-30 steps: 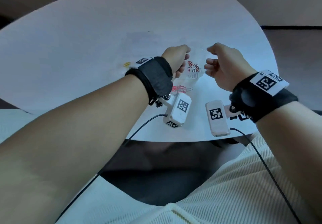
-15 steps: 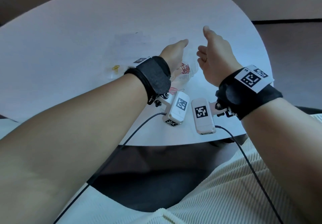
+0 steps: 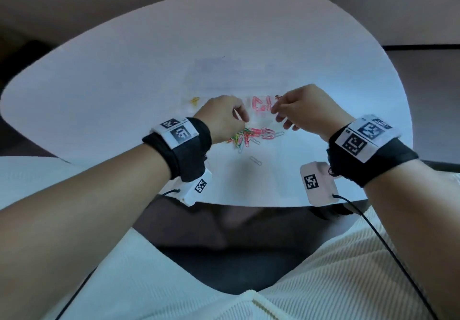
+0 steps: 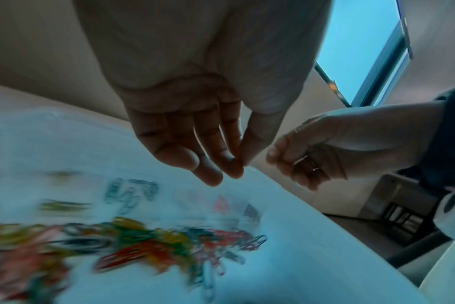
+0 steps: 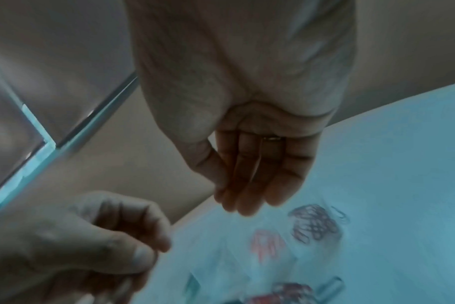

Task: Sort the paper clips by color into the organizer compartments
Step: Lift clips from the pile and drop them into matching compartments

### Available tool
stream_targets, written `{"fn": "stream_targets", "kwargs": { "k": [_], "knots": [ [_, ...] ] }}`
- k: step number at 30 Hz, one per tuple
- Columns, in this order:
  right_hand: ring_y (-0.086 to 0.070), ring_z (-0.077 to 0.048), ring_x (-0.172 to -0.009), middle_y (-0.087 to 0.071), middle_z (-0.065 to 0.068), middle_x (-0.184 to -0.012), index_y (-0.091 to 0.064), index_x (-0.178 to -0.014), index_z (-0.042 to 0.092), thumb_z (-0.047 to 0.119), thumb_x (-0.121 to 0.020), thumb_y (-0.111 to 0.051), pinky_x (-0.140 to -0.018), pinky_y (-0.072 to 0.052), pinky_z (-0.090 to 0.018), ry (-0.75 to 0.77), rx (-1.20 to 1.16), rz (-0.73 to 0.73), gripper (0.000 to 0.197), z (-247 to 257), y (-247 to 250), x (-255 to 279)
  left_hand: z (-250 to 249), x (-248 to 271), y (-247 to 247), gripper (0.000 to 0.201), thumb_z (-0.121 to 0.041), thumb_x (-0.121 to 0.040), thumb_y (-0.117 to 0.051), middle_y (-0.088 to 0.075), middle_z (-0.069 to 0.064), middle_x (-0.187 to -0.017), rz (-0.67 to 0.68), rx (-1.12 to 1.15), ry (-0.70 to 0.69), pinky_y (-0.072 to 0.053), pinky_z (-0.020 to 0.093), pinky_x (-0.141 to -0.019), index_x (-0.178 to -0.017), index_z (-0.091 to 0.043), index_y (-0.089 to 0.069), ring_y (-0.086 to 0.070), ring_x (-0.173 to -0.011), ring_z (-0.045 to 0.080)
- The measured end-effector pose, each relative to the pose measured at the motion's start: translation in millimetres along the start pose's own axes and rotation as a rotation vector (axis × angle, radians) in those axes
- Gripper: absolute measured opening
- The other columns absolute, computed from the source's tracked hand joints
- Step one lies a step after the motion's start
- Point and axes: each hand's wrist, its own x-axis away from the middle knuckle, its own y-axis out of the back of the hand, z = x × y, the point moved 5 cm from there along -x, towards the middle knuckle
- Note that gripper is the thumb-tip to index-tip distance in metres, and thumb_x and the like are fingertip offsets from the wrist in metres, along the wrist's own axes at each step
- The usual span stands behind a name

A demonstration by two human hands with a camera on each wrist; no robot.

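Note:
A clear organizer (image 3: 260, 120) lies on the white table (image 3: 124, 95). It holds pink clips (image 3: 260, 104), dark clips (image 5: 314, 223), blue clips (image 4: 130, 191) and a yellow clip (image 3: 194, 100) in separate compartments. A mixed pile of paper clips (image 3: 251, 135) lies just in front of it. My left hand (image 3: 242, 117) hovers over the pile's far edge with its fingers curled and its thumb tip against the forefinger, and I see nothing between them. My right hand (image 3: 275, 110) hangs over the organizer's right part with its thumb beside the forefinger. Blur hides whether it pinches anything.
A single grey clip (image 3: 256, 160) lies alone nearer to me than the pile. The table's near edge (image 3: 249, 205) runs just below my wrists, with my lap beyond it. Cables trail from both wrist cameras.
Half a second ago both hands were raised with their fingers pointing away. Now they have come down and curled over the organizer and the pile. The view has tilted, so the pile shows.

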Motion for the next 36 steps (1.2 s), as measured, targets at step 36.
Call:
{"fn": "stream_targets", "kwargs": {
  "k": [36],
  "knots": [
    [-0.067,-0.022,-0.077,-0.073,-0.009,-0.087,-0.074,-0.089,0.011,0.013,-0.081,-0.065,-0.066,-0.05,-0.024,-0.035,0.378,-0.031,0.012,-50.3,-47.1,-2.3,73.3,36.5,-43.5,0.011,-0.011,-0.083,-0.05,-0.06,0.007,-0.085,0.031,-0.238,0.049,-0.043,0.031,-0.068,-0.073,-0.011,-0.054,-0.054,-0.078,0.024]
  ]
}}
